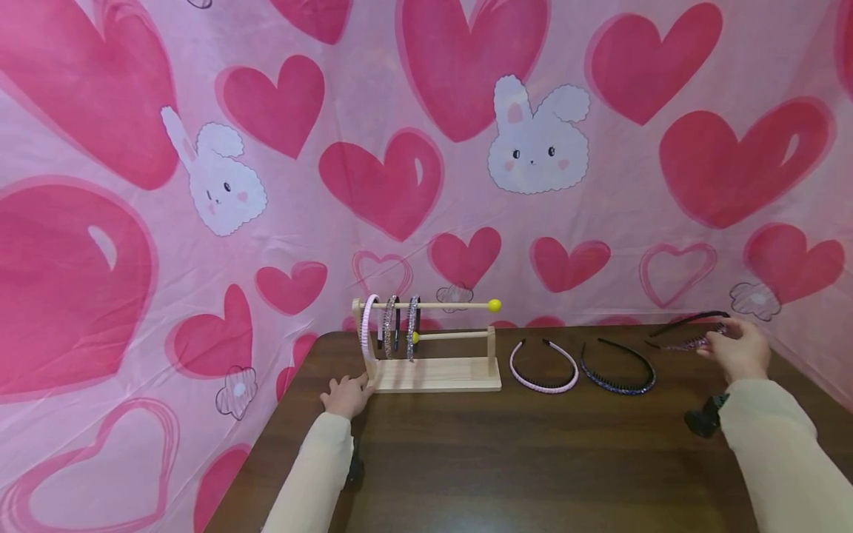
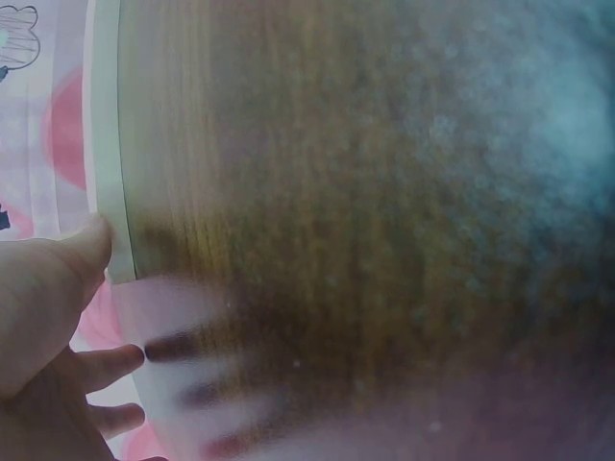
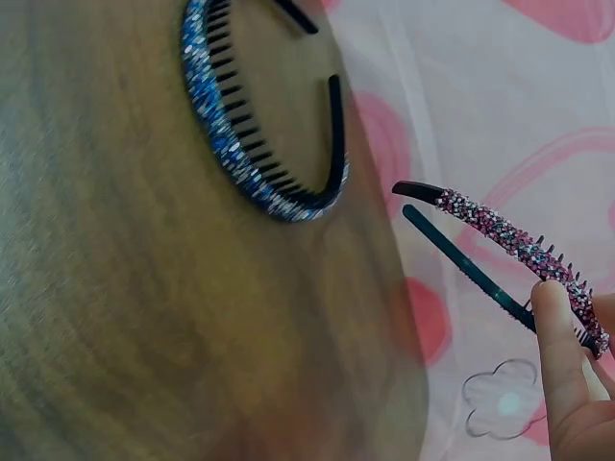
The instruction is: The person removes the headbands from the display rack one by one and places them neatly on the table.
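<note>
My right hand (image 1: 738,349) pinches a headband (image 3: 495,226) covered in pink and silver glitter, with black toothed ends, above the table's right side. My left hand (image 1: 348,396) rests at the left end of the wooden headband stand (image 1: 436,376), its thumb at the edge of the base in the left wrist view. On the stand's upper rod, tipped with a yellow ball, hang a pink headband (image 1: 366,326) and two silver glittery headbands (image 1: 389,329). Between the stand and my right hand lie a pink headband (image 1: 543,389) and a blue glittery headband (image 1: 620,388).
The stand's lower rod (image 1: 453,336) also has a yellow ball at its tip. Beneath everything is a dark brown wooden table (image 1: 506,459). A pink cloth (image 1: 373,89) with hearts and rabbits hangs behind the table and along its left side.
</note>
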`<state>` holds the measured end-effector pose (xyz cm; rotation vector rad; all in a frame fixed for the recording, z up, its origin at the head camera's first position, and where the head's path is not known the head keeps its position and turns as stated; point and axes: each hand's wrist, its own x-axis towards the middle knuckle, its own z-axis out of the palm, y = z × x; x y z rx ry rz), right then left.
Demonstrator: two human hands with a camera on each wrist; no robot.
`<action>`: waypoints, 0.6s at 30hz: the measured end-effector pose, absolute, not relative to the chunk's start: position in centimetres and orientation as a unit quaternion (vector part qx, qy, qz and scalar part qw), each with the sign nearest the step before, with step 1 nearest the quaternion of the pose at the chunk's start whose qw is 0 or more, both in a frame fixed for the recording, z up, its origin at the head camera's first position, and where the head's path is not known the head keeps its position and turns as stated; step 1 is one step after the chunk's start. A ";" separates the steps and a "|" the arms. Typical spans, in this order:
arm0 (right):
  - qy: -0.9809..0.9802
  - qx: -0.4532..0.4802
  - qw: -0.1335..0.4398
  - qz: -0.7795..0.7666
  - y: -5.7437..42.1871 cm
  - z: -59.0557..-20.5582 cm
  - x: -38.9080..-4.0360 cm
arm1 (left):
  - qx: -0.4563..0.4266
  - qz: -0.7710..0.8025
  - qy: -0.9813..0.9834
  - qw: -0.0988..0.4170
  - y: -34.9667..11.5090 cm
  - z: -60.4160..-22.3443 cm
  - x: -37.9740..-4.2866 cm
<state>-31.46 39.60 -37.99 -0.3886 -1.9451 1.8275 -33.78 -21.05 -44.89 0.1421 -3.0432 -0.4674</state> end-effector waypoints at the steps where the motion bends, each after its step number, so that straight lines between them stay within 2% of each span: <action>1: -0.709 -0.148 0.222 0.653 39.7 -38.2 -31.3 | 0.046 -0.152 -0.987 0.030 -21.1 -44.9 -33.8; 10: -0.722 -0.201 0.206 0.630 40.3 -39.3 -30.6 | 0.044 -0.153 -0.987 0.029 -21.0 -44.8 -33.9; 18: -0.630 -0.220 0.194 0.719 41.1 -40.6 -30.0 | 0.052 -0.157 -0.986 0.025 -20.9 -44.8 -34.0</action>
